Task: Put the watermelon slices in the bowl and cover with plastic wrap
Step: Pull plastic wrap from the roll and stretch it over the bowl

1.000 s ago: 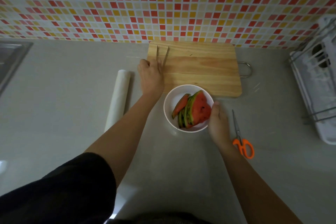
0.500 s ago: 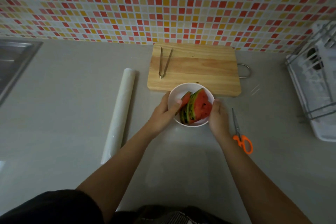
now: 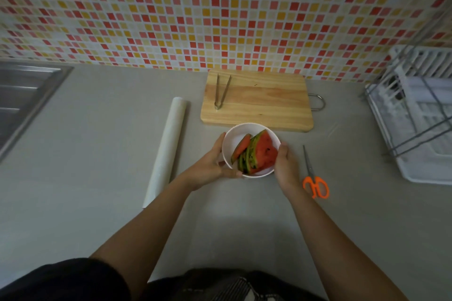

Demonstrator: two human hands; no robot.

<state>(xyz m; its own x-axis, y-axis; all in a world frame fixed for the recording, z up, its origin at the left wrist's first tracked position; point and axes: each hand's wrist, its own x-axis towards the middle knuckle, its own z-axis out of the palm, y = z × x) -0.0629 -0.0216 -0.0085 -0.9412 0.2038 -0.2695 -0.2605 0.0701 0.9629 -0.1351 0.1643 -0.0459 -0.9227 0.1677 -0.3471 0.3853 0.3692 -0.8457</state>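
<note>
Cupping the bowl [image 3: 234, 140] between both hands just in front of the cutting board [image 3: 264, 102], the person seemed to be placing it ready for wrapping; whether it rested on the counter or hung slightly above could not be told. The watermelon slices [image 3: 265, 154] were all inside, stacked leaning toward the bowl's right wall, so filling looked done and covering not yet begun. Done well, the step called for keeping the bowl level so the leaning stack would not topple, and leaving free counter on every side for the film to drape past the rim. The plastic wrap roll [image 3: 167, 146] lay left of the board, the scissors [image 3: 314, 178] off the board's near right corner, and the tongs [image 3: 221, 93] on its left part. The left hand [image 3: 210, 164] curled round the bowl's left side, thumb along the rim, fingers under the near edge. The right hand [image 3: 285, 166] gripped the opposite wall, thumb at the rim, fingers tucked out of sight. Both forearms reached forward and converged.
</note>
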